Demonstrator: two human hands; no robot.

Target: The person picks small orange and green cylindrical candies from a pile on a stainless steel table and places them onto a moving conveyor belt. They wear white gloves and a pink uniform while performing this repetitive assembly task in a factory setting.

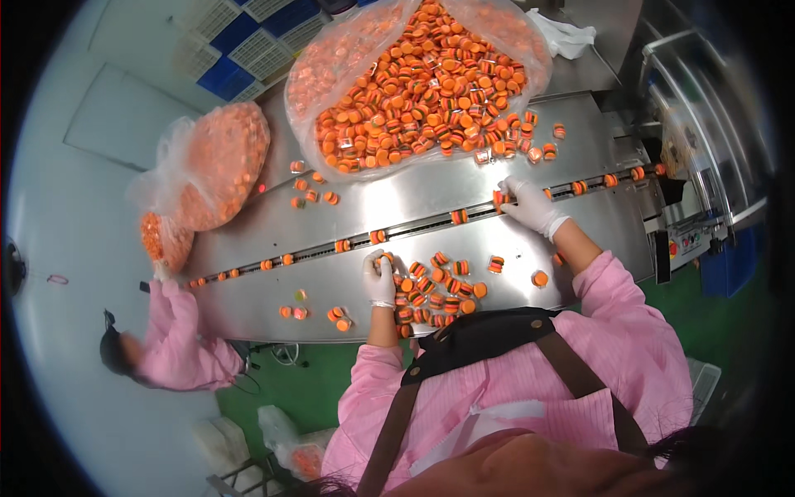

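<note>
My gloved left hand (378,282) is closed, its fingertips on a burger-shaped candy (387,258) just on the near side of the conveyor slot. Right beside it lies a loose pile of wrapped burger-shaped candies (435,291), orange with red and dark layers. Farther right, my gloved right hand (534,209) reaches to the conveyor track (422,222). Thumb and fingers there close around another candy (499,200) at the track. Single candies ride spaced out along this narrow track, which crosses the metal table (323,311) at a slant.
A large open clear bag (302,91) of candies fills the far side of the table. Tied bags (219,166) stand at the far left. A co-worker in pink (186,348) reaches to the track's left end. At right is a machine with a clear cover (704,108).
</note>
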